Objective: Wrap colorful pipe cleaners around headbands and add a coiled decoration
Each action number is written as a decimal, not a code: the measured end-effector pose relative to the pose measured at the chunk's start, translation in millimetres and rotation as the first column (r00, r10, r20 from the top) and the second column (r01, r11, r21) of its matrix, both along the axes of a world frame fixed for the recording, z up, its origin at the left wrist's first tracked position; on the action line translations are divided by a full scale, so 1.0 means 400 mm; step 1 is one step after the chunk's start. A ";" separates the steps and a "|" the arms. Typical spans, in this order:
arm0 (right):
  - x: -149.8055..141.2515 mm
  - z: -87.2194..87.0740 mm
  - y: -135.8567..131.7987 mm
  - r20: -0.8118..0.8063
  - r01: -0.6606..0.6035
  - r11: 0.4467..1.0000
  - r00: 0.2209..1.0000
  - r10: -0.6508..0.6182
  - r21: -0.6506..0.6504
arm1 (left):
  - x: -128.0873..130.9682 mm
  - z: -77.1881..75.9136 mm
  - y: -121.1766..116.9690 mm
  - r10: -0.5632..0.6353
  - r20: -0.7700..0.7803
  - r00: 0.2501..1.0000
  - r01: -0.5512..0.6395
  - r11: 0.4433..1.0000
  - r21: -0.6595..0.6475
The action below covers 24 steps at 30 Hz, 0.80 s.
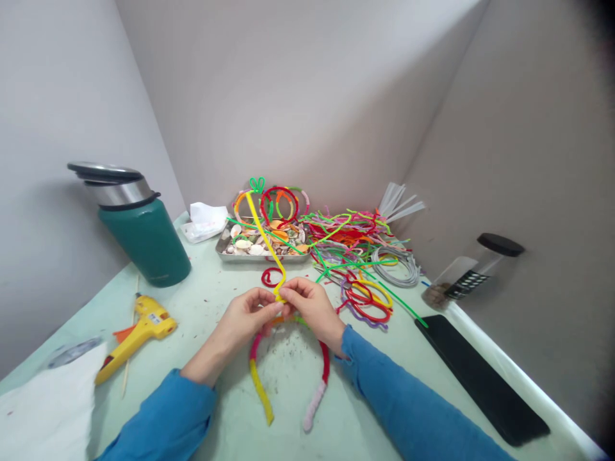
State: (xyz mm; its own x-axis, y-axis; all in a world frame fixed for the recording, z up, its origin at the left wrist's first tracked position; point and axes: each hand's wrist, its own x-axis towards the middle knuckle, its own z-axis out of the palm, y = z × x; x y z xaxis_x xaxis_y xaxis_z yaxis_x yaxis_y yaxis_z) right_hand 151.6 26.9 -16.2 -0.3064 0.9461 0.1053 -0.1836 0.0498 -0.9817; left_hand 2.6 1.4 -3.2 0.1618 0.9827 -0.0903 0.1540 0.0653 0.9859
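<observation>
Both my hands meet above the middle of the table, fingers pinched around the lower end of a yellow pipe cleaner (264, 232). Its long free end slants up and to the left, while the part at my fingertips is bent. My left hand (247, 317) grips it from the left, and my right hand (312, 307) from the right. Just below them lies a headband (325, 362) wrapped in yellow, pink, orange, green, red and white fuzzy sections, its ends toward me. My fingers hide part of its top, so I cannot tell whether the yellow pipe cleaner touches it.
A metal tray (262, 257) of seashells stands behind, with wrapped hoops. Right of it are a pile of pipe cleaners (346, 234), scissors (369, 301) and a wire coil (398, 272). A green bottle (147, 240) and yellow glue gun (139, 336) are left; a black slab (480, 378) right.
</observation>
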 end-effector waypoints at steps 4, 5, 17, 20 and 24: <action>-0.008 0.006 -0.006 -0.023 0.057 0.997 0.998 -0.058 -0.054 | 0.006 -0.004 0.002 0.038 0.000 0.999 -0.038 0.999 0.017; -0.008 0.007 -0.008 -0.020 0.058 0.996 0.998 -0.059 -0.064 | 0.005 -0.005 0.003 0.057 0.007 0.998 -0.057 0.998 0.028; -0.020 -0.002 -0.016 -0.188 0.028 0.984 0.980 -0.061 -0.176 | 0.003 0.007 -0.002 0.210 0.177 0.961 -0.207 0.978 -0.037; -0.026 -0.001 -0.020 -0.158 0.051 0.984 0.984 -0.078 -0.172 | 0.001 0.006 -0.003 0.233 0.219 0.947 -0.226 0.973 -0.056; -0.023 0.000 -0.016 -0.104 0.087 0.984 0.989 -0.104 -0.155 | -0.005 0.010 -0.006 0.204 0.337 0.919 -0.184 0.979 -0.088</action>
State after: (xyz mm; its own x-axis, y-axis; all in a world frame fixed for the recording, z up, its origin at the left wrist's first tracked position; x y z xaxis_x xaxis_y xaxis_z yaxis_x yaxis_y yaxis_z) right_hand 142.3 20.6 -16.1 -0.2085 0.9780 -0.0111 -0.2940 -0.0735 -0.9530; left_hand 0.5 -1.1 0.7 -0.0010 0.9931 -0.1169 -0.2135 0.1140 0.9703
